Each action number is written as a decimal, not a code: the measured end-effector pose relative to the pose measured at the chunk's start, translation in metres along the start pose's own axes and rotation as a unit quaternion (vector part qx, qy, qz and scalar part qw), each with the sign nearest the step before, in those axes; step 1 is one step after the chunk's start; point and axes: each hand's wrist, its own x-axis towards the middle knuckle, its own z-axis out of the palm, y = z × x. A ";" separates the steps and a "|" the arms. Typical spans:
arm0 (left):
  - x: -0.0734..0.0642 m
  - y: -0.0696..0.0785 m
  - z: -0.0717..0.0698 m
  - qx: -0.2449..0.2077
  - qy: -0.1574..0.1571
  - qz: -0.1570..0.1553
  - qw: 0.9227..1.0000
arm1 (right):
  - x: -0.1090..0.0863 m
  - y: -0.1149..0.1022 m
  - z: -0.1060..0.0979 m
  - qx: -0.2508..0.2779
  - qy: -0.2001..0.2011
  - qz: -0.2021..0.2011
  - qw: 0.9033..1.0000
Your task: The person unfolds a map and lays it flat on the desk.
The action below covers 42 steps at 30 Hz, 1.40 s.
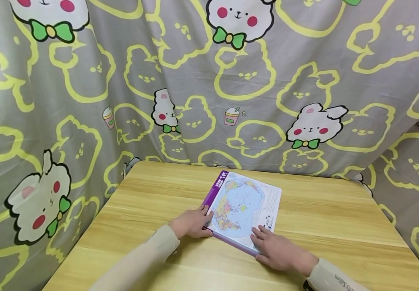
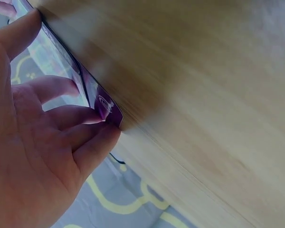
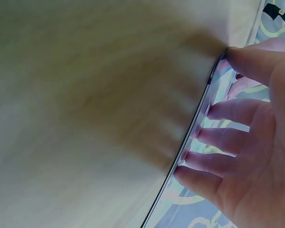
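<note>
A flat rectangular board (image 1: pixel 244 204) printed with a world map lies at a slant on the wooden table, a purple band along its left side. My left hand (image 1: pixel 193 223) touches its near left corner, thumb by the near edge and fingers at the purple side. Seen from the left wrist, the fingertips rest against the purple strip (image 2: pixel 104 102). At the near right corner is my right hand (image 1: pixel 280 249), its fingers extended over the map side. The right wrist view has those fingertips along the board's edge (image 3: pixel 192 126), the thumb at the corner.
The light wood table (image 1: pixel 337 218) spreads around the board. A grey curtain (image 1: pixel 195 81) with yellow outlines and white rabbit faces hangs along the table's back and both sides.
</note>
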 end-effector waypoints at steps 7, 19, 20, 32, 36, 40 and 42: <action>-0.003 0.004 0.002 0.021 0.005 -0.001 1.000 | 0.000 0.003 -0.002 0.002 0.006 -0.002 1.000; -0.009 0.009 0.006 0.030 0.010 -0.004 0.999 | 0.002 0.010 0.002 0.010 0.025 -0.003 1.000; -0.009 0.009 0.006 0.028 0.010 -0.005 1.000 | 0.003 0.011 0.001 0.011 0.025 -0.002 1.000; -0.014 0.015 0.002 0.038 0.009 -0.012 0.999 | 0.009 0.018 -0.002 0.025 0.018 0.011 0.999; -0.015 0.017 0.002 0.040 0.013 -0.011 0.999 | 0.011 0.019 -0.003 0.030 0.015 0.018 0.999; -0.015 0.018 0.004 0.041 0.017 -0.009 0.999 | 0.012 0.021 -0.003 0.031 0.015 0.020 0.999; -0.015 0.019 0.004 0.043 0.018 -0.010 0.999 | 0.013 0.022 -0.003 0.032 0.014 0.021 0.999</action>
